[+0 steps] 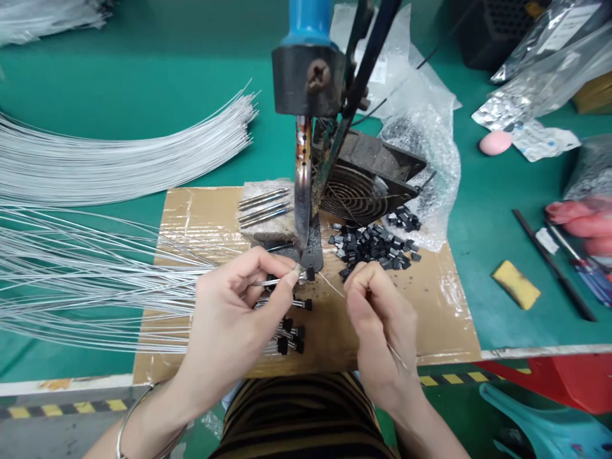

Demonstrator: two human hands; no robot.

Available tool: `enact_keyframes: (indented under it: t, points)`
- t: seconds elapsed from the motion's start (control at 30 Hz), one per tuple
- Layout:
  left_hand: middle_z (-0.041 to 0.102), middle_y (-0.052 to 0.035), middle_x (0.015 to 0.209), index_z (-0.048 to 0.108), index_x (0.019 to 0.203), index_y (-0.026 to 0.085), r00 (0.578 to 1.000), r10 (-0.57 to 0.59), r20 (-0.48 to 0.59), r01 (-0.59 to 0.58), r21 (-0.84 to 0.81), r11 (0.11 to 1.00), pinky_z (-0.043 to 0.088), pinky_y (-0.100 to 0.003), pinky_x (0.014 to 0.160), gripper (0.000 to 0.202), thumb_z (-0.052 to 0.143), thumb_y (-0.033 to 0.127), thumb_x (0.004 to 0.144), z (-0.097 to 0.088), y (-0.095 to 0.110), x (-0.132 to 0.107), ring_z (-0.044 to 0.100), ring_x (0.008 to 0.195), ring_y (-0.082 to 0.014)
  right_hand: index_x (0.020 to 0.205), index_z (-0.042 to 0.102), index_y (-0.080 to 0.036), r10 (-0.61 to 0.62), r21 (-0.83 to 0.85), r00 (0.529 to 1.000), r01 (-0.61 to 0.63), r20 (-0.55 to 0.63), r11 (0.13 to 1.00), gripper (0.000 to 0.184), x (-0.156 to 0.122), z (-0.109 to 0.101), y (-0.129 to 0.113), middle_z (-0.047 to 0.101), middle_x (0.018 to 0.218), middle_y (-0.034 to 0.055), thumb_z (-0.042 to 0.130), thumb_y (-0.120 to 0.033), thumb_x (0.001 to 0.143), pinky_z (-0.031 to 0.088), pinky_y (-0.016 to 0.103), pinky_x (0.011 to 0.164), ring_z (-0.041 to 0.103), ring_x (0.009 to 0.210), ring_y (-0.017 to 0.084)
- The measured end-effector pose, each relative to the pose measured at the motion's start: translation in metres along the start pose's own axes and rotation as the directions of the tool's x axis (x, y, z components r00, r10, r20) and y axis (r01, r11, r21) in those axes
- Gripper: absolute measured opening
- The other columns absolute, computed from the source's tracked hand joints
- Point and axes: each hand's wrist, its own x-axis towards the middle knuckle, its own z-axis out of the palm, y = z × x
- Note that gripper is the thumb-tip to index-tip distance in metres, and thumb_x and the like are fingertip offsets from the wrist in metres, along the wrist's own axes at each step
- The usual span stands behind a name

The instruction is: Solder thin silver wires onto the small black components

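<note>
My left hand [239, 306] pinches the end of a thin grey cable, which has a small black-tipped connector [310, 275]. That end sits right under the tip of an upright soldering iron [302, 204] with a blue handle, clamped to a stand. In my right hand [382, 325], fingers closed, is a thin solder wire [331, 284], its free end pointing toward the connector. Whether the wire touches it I cannot tell. Several more cable ends with black tips [297, 333] lie below my left fingers. Small black connector parts [375, 245] are heaped beyond my right hand.
A cardboard sheet [444, 319] covers the green table's front. Behind the iron stands a black fan [356, 191] beside bubble wrap [425, 140]. Grey cables [157, 159] fan out at left. Metal rods [264, 207] rest on a pad. A yellow sponge [516, 284] lies right.
</note>
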Motion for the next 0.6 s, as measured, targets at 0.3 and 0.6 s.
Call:
enact_keyframes:
  t: [0.3,0.6]
  points:
    - [0.079,-0.0003,0.083,0.073,0.077,0.021,0.999,-0.032,-0.014,0.033,0.036,0.999,0.048,-0.019,0.056,0.012,0.078,0.018,0.087,-0.001,-0.003,0.007,0.068,0.067,-0.0113,0.092,0.058,-0.025,-0.030,0.179,0.999,0.025,0.027,0.984,0.017,0.012,0.005,-0.009,0.074,0.131,0.0066,0.061,-0.014,0.104,0.052,0.046,0.114,0.068,0.128,0.024]
    - [0.077,0.0024,0.078,0.074,0.078,0.021,0.999,0.023,-0.039,-0.021,0.046,0.999,0.045,-0.018,0.055,0.012,0.077,0.012,0.086,-0.002,0.004,0.012,0.061,0.061,-0.0081,0.085,0.060,-0.026,0.001,0.213,1.000,0.001,-0.009,0.977,0.021,0.018,0.009,-0.013,0.081,0.127,0.0051,0.066,-0.010,0.098,0.059,0.043,0.110,0.076,0.121,0.024]
